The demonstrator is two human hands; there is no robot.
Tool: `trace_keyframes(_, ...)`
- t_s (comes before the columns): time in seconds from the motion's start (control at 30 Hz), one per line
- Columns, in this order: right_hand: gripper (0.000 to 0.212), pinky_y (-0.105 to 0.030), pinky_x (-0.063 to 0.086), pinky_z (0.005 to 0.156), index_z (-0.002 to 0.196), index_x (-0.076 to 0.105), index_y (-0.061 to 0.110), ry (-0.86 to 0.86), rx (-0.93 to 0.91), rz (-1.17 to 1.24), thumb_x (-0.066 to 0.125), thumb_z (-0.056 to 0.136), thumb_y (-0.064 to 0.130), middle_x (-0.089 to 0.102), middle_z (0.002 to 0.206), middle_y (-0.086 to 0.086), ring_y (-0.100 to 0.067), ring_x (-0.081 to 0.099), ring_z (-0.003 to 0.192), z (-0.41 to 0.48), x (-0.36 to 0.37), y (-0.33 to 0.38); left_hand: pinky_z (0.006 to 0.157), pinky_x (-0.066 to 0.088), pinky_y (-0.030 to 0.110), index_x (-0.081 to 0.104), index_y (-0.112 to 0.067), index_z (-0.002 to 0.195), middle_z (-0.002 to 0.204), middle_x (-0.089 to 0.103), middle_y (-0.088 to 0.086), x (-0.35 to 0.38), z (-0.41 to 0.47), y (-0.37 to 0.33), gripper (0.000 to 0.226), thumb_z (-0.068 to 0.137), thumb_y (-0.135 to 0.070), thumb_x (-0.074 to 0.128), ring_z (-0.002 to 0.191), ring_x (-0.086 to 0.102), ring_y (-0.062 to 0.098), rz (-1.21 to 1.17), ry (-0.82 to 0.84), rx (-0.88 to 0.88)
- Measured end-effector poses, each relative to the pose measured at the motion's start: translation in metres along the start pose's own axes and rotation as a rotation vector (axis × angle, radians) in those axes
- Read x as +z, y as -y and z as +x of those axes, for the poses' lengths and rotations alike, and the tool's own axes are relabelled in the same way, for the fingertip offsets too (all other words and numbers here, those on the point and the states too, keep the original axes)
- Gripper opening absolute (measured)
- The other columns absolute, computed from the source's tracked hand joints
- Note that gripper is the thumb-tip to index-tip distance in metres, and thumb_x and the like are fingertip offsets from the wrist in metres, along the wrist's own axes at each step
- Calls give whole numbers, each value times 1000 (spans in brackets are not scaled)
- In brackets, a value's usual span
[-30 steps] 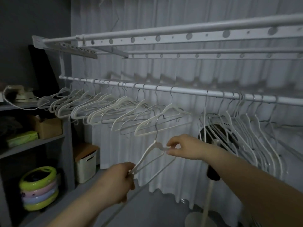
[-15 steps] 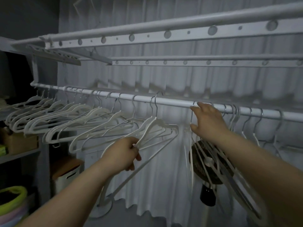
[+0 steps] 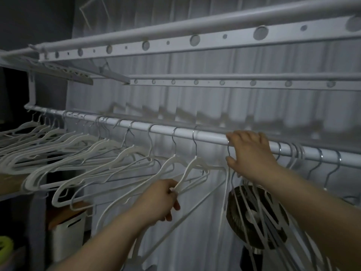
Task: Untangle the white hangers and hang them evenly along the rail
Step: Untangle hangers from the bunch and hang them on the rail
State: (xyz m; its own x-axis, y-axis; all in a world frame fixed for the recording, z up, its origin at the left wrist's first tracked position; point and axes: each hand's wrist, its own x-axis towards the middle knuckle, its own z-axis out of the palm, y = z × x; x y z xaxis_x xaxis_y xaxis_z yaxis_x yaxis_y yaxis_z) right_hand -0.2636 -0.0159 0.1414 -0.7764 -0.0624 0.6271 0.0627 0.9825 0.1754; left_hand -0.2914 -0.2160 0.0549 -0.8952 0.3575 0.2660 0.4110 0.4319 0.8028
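Observation:
A white rail (image 3: 207,136) runs across the view from left to right. Several white hangers (image 3: 82,153) hang spaced along its left half. My left hand (image 3: 161,200) grips the lower arm of the rightmost of these, a white hanger (image 3: 192,165) whose hook is over the rail. My right hand (image 3: 249,153) rests on the rail with fingers over it, the thumb by a metal hook (image 3: 228,151). Right of that hand a bunch of hangers (image 3: 297,153) hangs close together, their bodies crossing below my right forearm.
Two upper drying bars (image 3: 195,38) pass overhead. White curtains (image 3: 195,98) hang behind. A dark standing fan (image 3: 254,218) sits behind the bunched hangers. A shelf unit, a white bin (image 3: 66,233) and a yellow-green object (image 3: 5,243) are at lower left.
The loose hanger I carried a second ago now hangs on the rail. My right hand went from it up to the rail. The view moved closer and rightward.

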Motion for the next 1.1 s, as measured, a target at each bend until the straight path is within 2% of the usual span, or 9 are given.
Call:
trace_keyframes(0.3, 54, -38, 9, 112, 138, 28, 23, 23, -9, -43, 46, 89, 38, 37, 141, 0, -20, 31, 129, 28, 0, 44, 42, 41, 20, 49, -18, 116, 66, 60, -6, -20, 19, 20, 29, 93, -12, 33, 33, 49, 3, -17, 144, -11)
trace_keyframes(0.4, 54, -36, 13, 111, 139, 27, 24, 29, 10, -59, 45, 89, 39, 38, 141, 1, -20, 34, 129, 33, 6, 51, 48, 44, 19, 49, -21, 120, 76, 63, -6, -31, 19, 25, 29, 93, -23, 39, 48, 57, 7, 69, 158, 35)
trace_keyframes(0.5, 53, -30, 18, 101, 136, 35, 24, -45, 33, 5, 51, 87, 37, 42, 140, 0, -22, 37, 127, 43, 0, 61, 75, 46, 21, 50, -27, 122, 102, 66, -4, -54, 16, 33, 34, 90, -36, 44, 83, 64, 14, 233, 35, 167)
trace_keyframes(0.53, 52, -29, 19, 98, 135, 38, 24, -68, 38, 34, 53, 86, 36, 44, 139, -1, -23, 38, 126, 49, -2, 67, 78, 45, 21, 52, -30, 119, 102, 66, -6, -65, 13, 37, 32, 89, -37, 45, 88, 63, 13, 239, -29, 209)
trace_keyframes(0.63, 50, -30, 24, 99, 133, 42, 23, -89, 22, 110, 54, 86, 35, 45, 139, -2, -24, 39, 126, 70, -4, 95, 75, 48, 22, 61, -32, 104, 86, 68, -12, -105, 1, 53, 23, 86, -37, 49, 80, 61, 3, 199, -284, 324)
trace_keyframes(0.77, 54, -30, 25, 100, 136, 35, 23, -28, -85, 74, 52, 87, 35, 42, 141, -2, -22, 38, 127, 97, 12, 151, 69, 42, 20, 65, -30, 98, 86, 64, -15, -162, -1, 92, 18, 85, -31, 53, 78, 54, 0, 193, -564, 334)
trace_keyframes(0.9, 58, -30, 21, 106, 139, 29, 22, 35, -183, -10, 49, 88, 38, 34, 145, 1, -20, 31, 131, 117, 32, 200, 71, 33, 10, 62, -18, 109, 103, 61, -5, -202, 6, 142, 24, 87, -19, 53, 94, 52, 8, 287, -615, 264)
trace_keyframes(1.0, 58, -32, 20, 107, 139, 28, 21, 35, -150, -45, 49, 88, 38, 33, 146, -1, -22, 30, 132, 129, 39, 217, 92, 39, 26, 56, -13, 118, 122, 59, 6, -221, 13, 173, 31, 87, -17, 54, 114, 52, 21, 358, -575, 181)
trace_keyframes(1.1, 57, -34, 22, 105, 138, 29, 21, 21, -83, -74, 49, 88, 38, 38, 142, -3, -23, 35, 129, 137, 45, 222, 92, 40, 30, 50, -15, 124, 125, 58, 6, -231, 21, 196, 39, 86, -24, 54, 116, 52, 22, 374, -562, 133)
